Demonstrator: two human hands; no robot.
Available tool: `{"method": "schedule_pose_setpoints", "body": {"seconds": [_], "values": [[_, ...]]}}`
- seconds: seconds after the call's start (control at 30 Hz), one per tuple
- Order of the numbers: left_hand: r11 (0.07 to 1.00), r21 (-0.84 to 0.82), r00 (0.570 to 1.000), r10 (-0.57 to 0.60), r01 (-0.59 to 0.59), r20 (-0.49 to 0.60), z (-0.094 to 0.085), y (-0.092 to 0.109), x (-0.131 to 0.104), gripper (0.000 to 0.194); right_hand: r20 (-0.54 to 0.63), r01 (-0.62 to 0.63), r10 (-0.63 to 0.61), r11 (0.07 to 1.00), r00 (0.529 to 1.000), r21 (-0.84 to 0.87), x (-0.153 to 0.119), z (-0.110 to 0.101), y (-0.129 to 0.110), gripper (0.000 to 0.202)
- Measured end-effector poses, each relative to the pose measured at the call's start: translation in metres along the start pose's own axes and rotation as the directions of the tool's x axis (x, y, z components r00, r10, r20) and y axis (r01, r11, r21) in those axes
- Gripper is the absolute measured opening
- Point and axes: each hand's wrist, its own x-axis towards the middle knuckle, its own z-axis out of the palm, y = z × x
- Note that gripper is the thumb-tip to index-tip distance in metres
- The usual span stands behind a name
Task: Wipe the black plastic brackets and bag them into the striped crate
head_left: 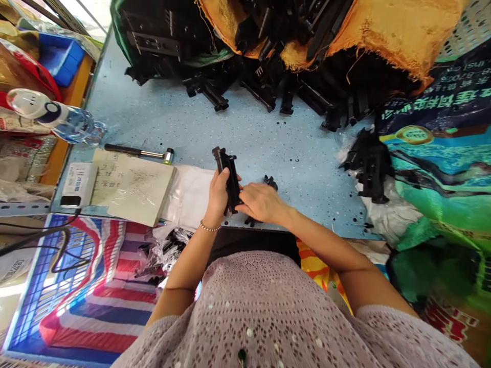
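A long black plastic part (230,179) is held upright over the front edge of the blue speckled table (303,158). My left hand (218,194) is wrapped round its left side, a beaded bracelet on the wrist. My right hand (261,202) is closed against the part's lower right side, fingers curled; whether it pinches something small is hidden. Behind the right hand lies a small black piece (270,182), and another dark piece (252,221) shows below it at the table edge.
Sacks (383,30) spill many black parts across the back. More black parts (374,166) lie at the right. On the left are a hammer (134,151), a cardboard sheet (132,186), a white device (79,184) and a bottle (72,122). A blue crate (34,301) stands lower left.
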Motion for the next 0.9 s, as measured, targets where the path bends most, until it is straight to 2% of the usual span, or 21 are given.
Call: {"method": "schedule_pose_setpoints", "body": {"seconds": [0.07, 0.1, 0.17, 0.2, 0.23, 0.27, 0.3, 0.33, 0.37, 0.43, 0.5, 0.57, 0.6, 0.7, 0.77, 0.83, 0.9], "values": [[0.996, 0.093, 1.000, 0.007, -0.008, 0.006, -0.004, -0.004, 0.003, 0.042, 0.077, 0.058, -0.060, 0.998, 0.995, 0.037, -0.008, 0.001, 0.000, 0.049], [0.985, 0.169, 1.000, 0.028, -0.030, 0.013, -0.006, -0.008, 0.003, 0.042, 0.104, 0.032, -0.040, 0.997, 0.994, 0.072, -0.006, -0.003, 0.006, 0.050], [0.933, 0.350, 0.996, 0.074, -0.085, 0.045, -0.008, -0.018, 0.003, 0.044, 0.073, -0.145, 0.139, 0.986, 0.988, 0.079, 0.011, -0.017, 0.032, 0.054], [0.893, 0.436, 0.994, 0.089, -0.109, 0.066, -0.008, -0.023, 0.003, 0.045, 0.004, -0.283, 0.283, 0.958, 0.959, 0.050, 0.024, -0.028, 0.052, 0.057], [0.848, 0.515, 0.992, 0.094, -0.127, 0.089, -0.006, -0.028, 0.002, 0.046, -0.114, -0.449, 0.446, 0.894, 0.888, -0.001, 0.040, -0.040, 0.075, 0.058], [0.799, 0.585, 0.990, 0.086, -0.137, 0.114, -0.004, -0.032, 0.000, 0.050, -0.243, -0.597, 0.570, 0.801, 0.785, -0.049, 0.058, -0.052, 0.099, 0.058], [0.748, 0.648, 0.988, 0.070, -0.144, 0.140, -0.001, -0.036, -0.002, 0.054, -0.335, -0.697, 0.640, 0.712, 0.692, -0.081, 0.076, -0.063, 0.123, 0.056], [0.693, 0.706, 0.986, 0.051, -0.150, 0.160, 0.002, -0.037, -0.004, 0.058, -0.378, -0.766, 0.688, 0.635, 0.619, -0.099, 0.092, -0.073, 0.146, 0.058], [0.636, 0.757, 0.985, 0.028, -0.151, 0.173, 0.006, -0.038, -0.006, 0.061, -0.388, -0.811, 0.726, 0.575, 0.568, -0.112, 0.107, -0.081, 0.165, 0.061], [0.529, 0.835, 0.983, -0.010, -0.149, 0.182, 0.013, -0.038, -0.009, 0.065, -0.360, -0.849, 0.774, 0.512, 0.521, -0.129, 0.126, -0.092, 0.190, 0.061], [0.449, 0.880, 0.983, -0.021, -0.152, 0.181, 0.016, -0.036, -0.009, 0.066, -0.333, -0.859, 0.796, 0.499, 0.506, -0.113, 0.127, -0.094, 0.195, 0.051], [0.421, 0.890, 0.980, -0.015, -0.174, 0.199, 0.015, -0.036, -0.008, 0.068, -0.310, -0.843, 0.794, 0.535, 0.524, -0.055, 0.110, -0.091, 0.181, 0.043], [0.429, 0.883, 0.976, -0.016, -0.188, 0.215, 0.013, -0.037, -0.007, 0.069, -0.295, -0.819, 0.779, 0.574, 0.553, -0.018, 0.095, -0.087, 0.170, 0.041], [0.478, 0.856, 0.969, -0.040, -0.197, 0.245, 0.004, -0.037, -0.004, 0.072, -0.259, -0.685, 0.679, 0.724, 0.687, 0.083, 0.038, -0.068, 0.122, 0.041], [0.521, 0.833, 0.975, -0.007, -0.186, 0.222, 0.000, -0.032, -0.002, 0.072, -0.261, -0.617, 0.612, 0.784, 0.746, 0.075, 0.003, -0.052, 0.084, 0.043], [0.665, 0.723, 0.980, 0.072, -0.187, 0.187, 0.001, -0.021, 0.000, 0.072, -0.285, -0.537, 0.511, 0.844, 0.811, -0.014, -0.022, -0.038, 0.044, 0.045], [0.873, 0.461, 0.984, 0.101, -0.158, 0.145, 0.005, -0.007, 0.002, 0.074, -0.207, -0.362, 0.340, 0.929, 0.917, -0.077, -0.033, -0.032, 0.010, 0.047]]}}
